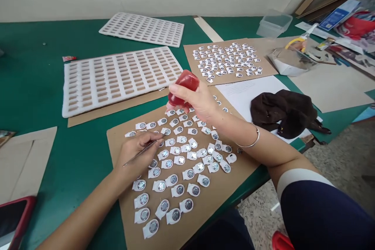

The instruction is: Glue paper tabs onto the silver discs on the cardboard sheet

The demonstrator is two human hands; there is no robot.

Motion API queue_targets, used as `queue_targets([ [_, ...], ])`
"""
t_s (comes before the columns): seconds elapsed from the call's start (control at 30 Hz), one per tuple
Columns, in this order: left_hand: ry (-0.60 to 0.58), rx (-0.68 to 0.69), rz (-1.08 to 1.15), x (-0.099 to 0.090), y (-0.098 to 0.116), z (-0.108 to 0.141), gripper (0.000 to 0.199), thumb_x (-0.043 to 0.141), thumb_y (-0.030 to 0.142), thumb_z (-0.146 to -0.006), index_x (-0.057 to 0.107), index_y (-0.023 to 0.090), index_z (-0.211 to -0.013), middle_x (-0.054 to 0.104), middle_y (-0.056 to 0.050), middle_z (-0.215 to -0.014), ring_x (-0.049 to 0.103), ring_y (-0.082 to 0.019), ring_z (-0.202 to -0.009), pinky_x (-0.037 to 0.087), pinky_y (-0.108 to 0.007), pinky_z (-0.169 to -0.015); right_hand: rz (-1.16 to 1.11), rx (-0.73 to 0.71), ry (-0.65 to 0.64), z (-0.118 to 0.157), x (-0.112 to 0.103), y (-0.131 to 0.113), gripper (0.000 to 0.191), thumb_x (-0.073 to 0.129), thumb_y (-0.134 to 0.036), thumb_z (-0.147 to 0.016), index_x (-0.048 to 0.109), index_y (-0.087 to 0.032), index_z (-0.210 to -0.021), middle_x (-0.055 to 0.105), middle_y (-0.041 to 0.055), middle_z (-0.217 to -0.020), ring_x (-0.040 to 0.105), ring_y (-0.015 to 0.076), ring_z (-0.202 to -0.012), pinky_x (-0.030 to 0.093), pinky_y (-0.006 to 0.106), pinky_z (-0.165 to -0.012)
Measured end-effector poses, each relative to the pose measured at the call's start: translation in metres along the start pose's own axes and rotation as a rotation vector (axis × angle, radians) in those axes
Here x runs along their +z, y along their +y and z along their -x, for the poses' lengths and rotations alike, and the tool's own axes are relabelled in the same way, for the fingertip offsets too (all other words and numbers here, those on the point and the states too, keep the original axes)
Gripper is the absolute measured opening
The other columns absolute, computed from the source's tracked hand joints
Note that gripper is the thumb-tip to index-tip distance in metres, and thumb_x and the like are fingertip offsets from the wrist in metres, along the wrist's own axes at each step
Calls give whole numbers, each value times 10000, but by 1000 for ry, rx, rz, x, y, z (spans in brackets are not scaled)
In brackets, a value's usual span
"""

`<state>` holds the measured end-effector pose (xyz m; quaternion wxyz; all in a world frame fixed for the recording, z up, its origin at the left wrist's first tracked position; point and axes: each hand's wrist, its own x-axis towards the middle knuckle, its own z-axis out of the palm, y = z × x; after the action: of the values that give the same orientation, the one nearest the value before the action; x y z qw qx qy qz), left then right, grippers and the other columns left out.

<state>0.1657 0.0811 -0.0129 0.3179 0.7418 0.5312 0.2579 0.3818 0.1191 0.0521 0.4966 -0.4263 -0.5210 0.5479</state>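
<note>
My left hand [137, 148] is closed around a slim metal tool [140, 154] that looks like tweezers. Its tip is close to one of the small white tabs with round silver discs [165, 131]. In my right hand [199, 99] is a red squeeze bottle [187, 81], tilted with its pale nozzle pointing down and left, just over the far rows of tabs. Several rows of these tabs lie spread on a brown cardboard sheet [211, 199] in front of me. My right forearm hides some tabs at the sheet's right side.
Two white slotted trays [117, 80] lie at the back left on the green table [26, 74]. A second cardboard sheet [271, 68] bears more tabs. A dark brown cloth [281, 111], a clear tub [274, 23], yellow-handled scissors [295, 41] and a red-cased phone [14, 218] lie around.
</note>
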Motion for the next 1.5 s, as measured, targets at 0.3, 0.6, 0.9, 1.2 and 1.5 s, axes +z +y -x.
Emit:
queue_targets([
  [0.3, 33, 142, -74, 6, -5, -2, 132, 590, 315, -816, 705, 252, -832, 745, -6, -865, 687, -199, -834, 551, -352, -800, 4, -88, 34, -1, 16, 4, 330, 636, -519, -806, 488, -229, -756, 598, -32, -582, 668, 145, -568, 505, 237, -459],
  [0.6, 21, 248, -117, 9, -4, -2, 115, 547, 254, -831, 655, 238, -794, 727, -1, -824, 678, -185, -773, 531, -336, -745, 196, -93, 50, 2, 17, 20, 315, 626, -525, -813, 538, -223, -809, 635, -19, -632, 657, 148, -617, 555, 299, -625],
  [0.9, 52, 583, -247, 20, -4, 8, 176, 466, 56, -806, 557, 207, -807, 691, -49, -836, 627, -195, -735, 484, -378, -738, 452, -195, 31, 3, 21, 47, 305, 737, -466, -718, 566, -214, -724, 632, -6, -726, 583, 150, -690, 506, 319, -706],
  [1.2, 80, 644, -310, 21, -5, 11, 210, 480, 43, -800, 578, 222, -849, 694, -54, -850, 657, -221, -792, 502, -395, -711, 480, -294, 9, 4, 24, 56, 230, 754, -371, -725, 600, -209, -778, 619, -24, -758, 580, 128, -693, 464, 283, -694],
  [1.5, 159, 772, -394, 19, 3, 9, 145, 476, 48, -822, 577, 151, -842, 680, -97, -824, 642, -222, -734, 508, -396, -692, 493, -293, -41, 2, 22, 60, 269, 726, -431, -746, 591, -201, -783, 619, -9, -777, 573, 139, -709, 463, 295, -690],
])
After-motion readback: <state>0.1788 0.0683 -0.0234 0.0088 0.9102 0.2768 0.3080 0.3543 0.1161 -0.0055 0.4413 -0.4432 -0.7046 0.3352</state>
